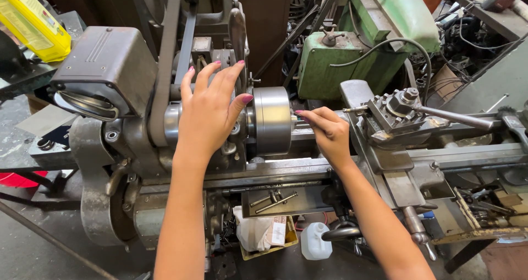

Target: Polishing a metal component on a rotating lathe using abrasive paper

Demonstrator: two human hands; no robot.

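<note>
A grey metal lathe fills the view. My left hand (208,115) lies flat with fingers spread against the headstock, its thumb resting near the shiny round chuck (272,120). My right hand (329,132) is just right of the chuck, fingers pinched on a small workpiece at the chuck's face; the piece is mostly hidden by the fingers. The tool post (399,112) with its long handle stands on the carriage to the right of my right hand.
A flat drive belt (165,65) runs up over the headstock. A green machine (352,49) stands behind. A yellow bottle (33,21) is at top left. Below the bed sit a tray with loose tools (275,200), a white jug (315,241) and a carriage handwheel (341,233).
</note>
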